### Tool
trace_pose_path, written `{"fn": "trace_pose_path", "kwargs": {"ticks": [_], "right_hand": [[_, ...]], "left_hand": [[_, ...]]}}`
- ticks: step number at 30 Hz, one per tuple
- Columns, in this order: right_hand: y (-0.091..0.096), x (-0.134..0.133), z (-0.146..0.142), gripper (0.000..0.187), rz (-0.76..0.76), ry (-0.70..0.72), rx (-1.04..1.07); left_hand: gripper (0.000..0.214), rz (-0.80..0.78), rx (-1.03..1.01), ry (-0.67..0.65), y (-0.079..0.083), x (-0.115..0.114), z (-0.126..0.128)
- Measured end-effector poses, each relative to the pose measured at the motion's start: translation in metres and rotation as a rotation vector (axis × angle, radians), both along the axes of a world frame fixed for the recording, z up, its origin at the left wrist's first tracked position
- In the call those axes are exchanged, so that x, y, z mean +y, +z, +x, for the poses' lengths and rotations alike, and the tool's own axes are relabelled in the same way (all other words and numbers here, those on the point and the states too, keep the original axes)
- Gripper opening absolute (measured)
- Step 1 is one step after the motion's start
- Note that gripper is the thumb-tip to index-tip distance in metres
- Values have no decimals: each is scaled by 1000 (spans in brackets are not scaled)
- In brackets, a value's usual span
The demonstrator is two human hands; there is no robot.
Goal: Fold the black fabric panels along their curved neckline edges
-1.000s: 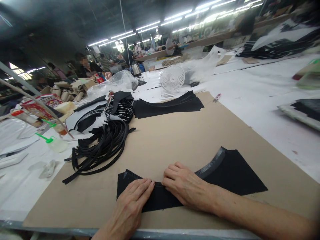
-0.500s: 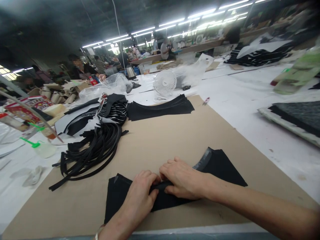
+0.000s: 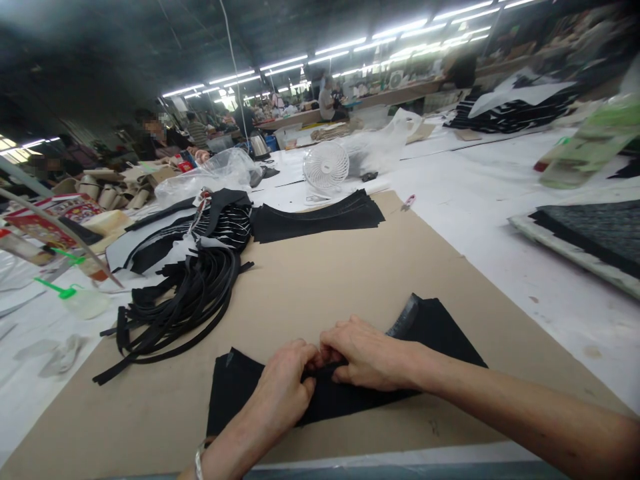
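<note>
Rests the panel [image 3: 345,401] on the near part of the board [image 3: 310,287], probably for flat, firm backing; pinches its curved edge with left hand [image 3: 286,377] and right hand [image 3: 367,357], fingers narrowed and close together, likely to control one short stretch at a time; cannot tell exact fingertip contact, partly hidden; has the straps [image 3: 197,303] along the board's left side and the stack [image 3: 317,221] at its far edge, presumably off the working area yet reachable; has the fan [image 3: 326,167] beyond the board, perhaps for air.
</note>
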State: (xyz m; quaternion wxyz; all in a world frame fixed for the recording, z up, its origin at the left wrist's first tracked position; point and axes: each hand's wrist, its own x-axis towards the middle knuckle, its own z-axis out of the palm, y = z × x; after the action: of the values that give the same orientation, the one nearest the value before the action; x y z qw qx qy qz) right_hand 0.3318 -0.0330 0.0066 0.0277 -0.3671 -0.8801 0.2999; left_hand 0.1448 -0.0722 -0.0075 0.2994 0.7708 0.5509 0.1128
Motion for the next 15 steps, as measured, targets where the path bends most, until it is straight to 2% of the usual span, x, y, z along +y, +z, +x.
{"fn": "trace_pose_path", "kwargs": {"ticks": [6, 12, 15], "right_hand": [[-8, -4, 5, 9, 30, -2, 33], [-23, -10, 11, 12, 92, 27, 152], [-28, -17, 16, 10, 165, 58, 191]], "left_hand": [[33, -6, 38, 3, 1, 1, 3], [33, 114, 62, -22, 1, -3, 7], [36, 186, 68, -58, -4, -12, 7]]}}
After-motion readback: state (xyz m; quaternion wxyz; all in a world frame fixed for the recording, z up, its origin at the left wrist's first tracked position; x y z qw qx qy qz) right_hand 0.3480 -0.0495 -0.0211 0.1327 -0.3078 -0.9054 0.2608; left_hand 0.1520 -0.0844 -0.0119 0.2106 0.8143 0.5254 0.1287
